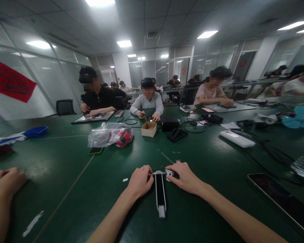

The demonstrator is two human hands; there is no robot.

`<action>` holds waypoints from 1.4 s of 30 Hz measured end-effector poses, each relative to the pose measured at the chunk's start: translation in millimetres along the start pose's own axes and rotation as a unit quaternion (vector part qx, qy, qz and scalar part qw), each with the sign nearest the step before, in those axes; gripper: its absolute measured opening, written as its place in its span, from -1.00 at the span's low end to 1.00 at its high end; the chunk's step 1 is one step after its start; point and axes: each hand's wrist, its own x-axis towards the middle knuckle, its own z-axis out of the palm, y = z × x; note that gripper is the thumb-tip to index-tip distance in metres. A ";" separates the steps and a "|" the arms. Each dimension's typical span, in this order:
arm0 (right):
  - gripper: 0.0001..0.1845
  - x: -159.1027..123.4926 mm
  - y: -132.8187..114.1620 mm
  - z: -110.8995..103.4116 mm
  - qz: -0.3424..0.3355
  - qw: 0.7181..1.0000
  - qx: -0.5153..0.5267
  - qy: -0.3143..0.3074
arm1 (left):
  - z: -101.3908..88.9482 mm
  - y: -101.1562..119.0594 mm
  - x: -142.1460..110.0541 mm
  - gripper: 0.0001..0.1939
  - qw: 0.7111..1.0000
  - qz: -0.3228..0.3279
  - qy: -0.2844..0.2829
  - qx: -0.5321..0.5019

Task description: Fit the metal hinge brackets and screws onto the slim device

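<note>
A long, narrow white frame with a black strip down its middle [160,189] lies on the green table straight in front of me. A thin metal rod crosses its far end, and a pale grey block forms its near end. My left hand [141,182] is closed at the left end of the rod, its fingertips pinched there. At the rod's right end, my right hand [186,175] grips a small white block [169,173] with dark holes between thumb and fingers. The fingers partly hide both rod ends.
A white scrap [125,180] lies left of my left hand. Further off are a plastic bag with a red item [111,135], an open cardboard box [149,129] and a white power bank-like box [236,138]. A large phone [281,199] is at right. Another person's hand [8,180] rests at left.
</note>
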 end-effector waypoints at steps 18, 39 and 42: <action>-0.65 1.8 -0.1 8.7 -0.022 0.999 -0.037 0.024 | 2.6 -2.7 0.5 -0.90 1.000 0.017 0.013 0.000; -0.60 2.7 5.0 3.2 -0.048 0.997 -0.053 0.026 | 2.5 -1.4 0.1 -0.90 1.000 0.020 0.018 -0.005; -0.63 3.9 17.3 -9.6 -0.047 0.993 -0.082 0.076 | 1.1 -0.8 -0.1 -0.89 1.000 0.017 0.015 -0.003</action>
